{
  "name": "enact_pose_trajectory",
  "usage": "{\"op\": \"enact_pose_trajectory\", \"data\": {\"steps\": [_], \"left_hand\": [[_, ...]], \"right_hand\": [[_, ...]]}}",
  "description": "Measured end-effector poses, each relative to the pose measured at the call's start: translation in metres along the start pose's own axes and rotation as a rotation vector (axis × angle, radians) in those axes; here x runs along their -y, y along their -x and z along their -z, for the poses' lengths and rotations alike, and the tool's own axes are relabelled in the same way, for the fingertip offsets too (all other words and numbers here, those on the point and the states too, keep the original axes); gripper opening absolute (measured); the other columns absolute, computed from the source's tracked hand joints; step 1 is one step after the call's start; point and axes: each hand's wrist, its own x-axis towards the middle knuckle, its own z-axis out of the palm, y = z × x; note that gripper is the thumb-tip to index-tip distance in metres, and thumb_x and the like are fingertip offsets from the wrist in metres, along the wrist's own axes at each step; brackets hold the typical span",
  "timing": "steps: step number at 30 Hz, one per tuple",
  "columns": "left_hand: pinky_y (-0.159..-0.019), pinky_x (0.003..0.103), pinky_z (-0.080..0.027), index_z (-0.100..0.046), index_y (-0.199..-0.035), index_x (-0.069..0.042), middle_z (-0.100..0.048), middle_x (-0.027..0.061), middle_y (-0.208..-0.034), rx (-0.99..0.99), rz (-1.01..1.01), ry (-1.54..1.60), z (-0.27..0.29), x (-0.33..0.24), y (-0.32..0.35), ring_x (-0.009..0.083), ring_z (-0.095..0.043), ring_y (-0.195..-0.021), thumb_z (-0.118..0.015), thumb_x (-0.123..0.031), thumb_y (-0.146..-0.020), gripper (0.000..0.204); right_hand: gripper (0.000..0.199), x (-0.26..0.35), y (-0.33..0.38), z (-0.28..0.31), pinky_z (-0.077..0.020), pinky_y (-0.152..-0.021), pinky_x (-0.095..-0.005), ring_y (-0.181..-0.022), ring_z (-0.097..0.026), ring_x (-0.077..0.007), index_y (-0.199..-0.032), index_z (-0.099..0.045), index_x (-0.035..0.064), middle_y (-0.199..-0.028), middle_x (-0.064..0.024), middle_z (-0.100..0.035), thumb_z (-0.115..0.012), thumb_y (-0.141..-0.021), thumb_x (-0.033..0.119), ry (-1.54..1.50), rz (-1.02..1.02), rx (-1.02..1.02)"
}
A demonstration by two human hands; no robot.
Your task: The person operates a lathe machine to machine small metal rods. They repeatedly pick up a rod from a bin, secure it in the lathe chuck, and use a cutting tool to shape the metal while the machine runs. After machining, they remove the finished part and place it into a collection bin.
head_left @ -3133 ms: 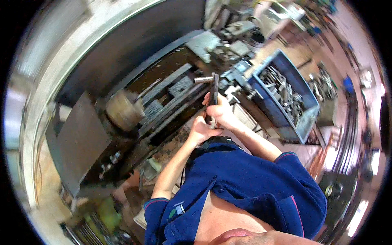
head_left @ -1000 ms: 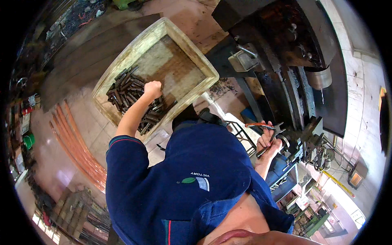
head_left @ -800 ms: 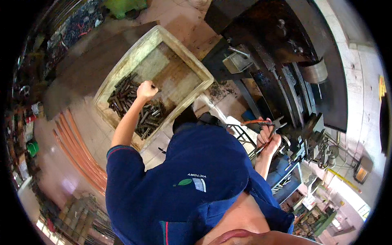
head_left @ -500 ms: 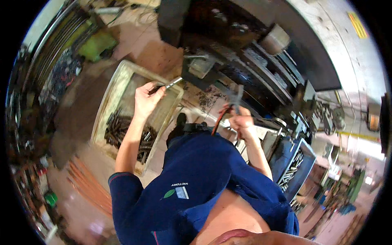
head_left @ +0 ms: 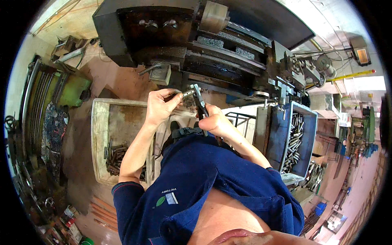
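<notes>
In front of my chest, my left hand (head_left: pixel 160 107) is closed, pinching a short metal rod (head_left: pixel 188 94) with small dark marks or holes along it. The rod points right, and its free end meets the steel jaws of a pair of pliers (head_left: pixel 199 98). My right hand (head_left: pixel 216 121) is wrapped round the pliers' dark handles, partly hidden by the fingers. Whether the jaws grip the rod or only touch it, I cannot tell. Under my left forearm lies a pale plastic crate (head_left: pixel 98 134) with dark metal rods (head_left: pixel 116 155) at its near end.
A big dark lathe (head_left: pixel 228 57) stretches across the far side, with a small metal box (head_left: pixel 160 74) at its base. On the right stands a blue bin (head_left: pixel 311 139) of shiny metal pins (head_left: pixel 295 143). Copper-coloured bars (head_left: pixel 104 212) lie on the floor at the left.
My hands have come together, bringing the pliers left to the rod's end. My view has turned, so the lathe and the blue bin show more fully.
</notes>
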Motion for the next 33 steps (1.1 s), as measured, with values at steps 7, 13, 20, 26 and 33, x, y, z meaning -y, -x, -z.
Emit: {"op": "enact_pose_trajectory", "data": {"steps": [7, 13, 20, 26, 33], "left_hand": [[-0.055, 0.021, -0.046, -0.064, -0.082, 0.005, -0.063, 0.0074, -0.068, 0.085, 0.056, 0.029, -0.014, -0.003, -0.013, 0.0090, -0.057, -0.058, -0.066, -0.012, -0.079, 0.017], [-0.052, 0.024, -0.040, -0.056, -0.057, -0.001, -0.056, 0.0053, -0.055, -0.148, -0.077, 0.197, 0.014, 0.002, -0.028, 0.0118, -0.055, -0.053, -0.066, -0.022, -0.080, 0.032], [-0.058, 0.026, -0.047, -0.055, -0.072, -0.002, -0.060, 0.0087, -0.069, 0.060, 0.048, 0.447, 0.030, 0.021, -0.032, 0.0180, -0.062, -0.067, -0.058, -0.006, -0.080, 0.009], [-0.072, 0.028, -0.049, -0.055, -0.091, -0.002, -0.062, 0.0085, -0.088, 0.287, 0.113, 0.275, 0.020, 0.036, -0.031, 0.0166, -0.060, -0.083, -0.056, -0.005, -0.076, 0.015], [-0.081, 0.029, -0.047, -0.044, -0.117, 0.001, -0.056, 0.0094, -0.106, 0.651, 0.229, 0.139, -0.035, 0.073, -0.005, 0.0165, -0.057, -0.091, -0.064, -0.006, -0.076, 0.047]], "right_hand": [[0.037, -0.017, 0.004, -0.002, -0.0431, -0.065, -0.0346, -0.070, -0.057, -0.0302, -0.087, -0.050, -0.0054, -0.072, -0.0186, -0.056, -0.061, -0.061, 0.019, 0.063, 0.032, -0.119], [0.026, -0.024, 0.010, 0.000, -0.0381, -0.061, -0.0286, -0.067, -0.049, -0.0173, -0.080, -0.049, 0.0003, -0.069, -0.0072, -0.051, -0.057, -0.060, 0.015, -0.071, 0.016, -0.180], [0.022, -0.029, 0.013, -0.009, -0.0385, -0.063, -0.0254, -0.067, -0.047, -0.0122, -0.079, -0.050, 0.0033, -0.075, -0.0031, -0.052, -0.054, -0.060, 0.013, -0.152, 0.011, -0.233], [0.024, -0.046, 0.007, -0.020, -0.0389, -0.060, -0.0244, -0.067, -0.049, -0.0117, -0.087, -0.049, 0.0037, -0.074, -0.0022, -0.052, -0.053, -0.065, 0.011, -0.547, 0.011, -0.255], [0.024, -0.065, -0.014, 0.000, -0.0371, -0.058, -0.0231, -0.061, -0.046, -0.0097, -0.087, -0.051, 0.0059, -0.067, 0.0001, -0.048, -0.052, -0.064, -0.001, -0.524, 0.047, -0.554]]}}
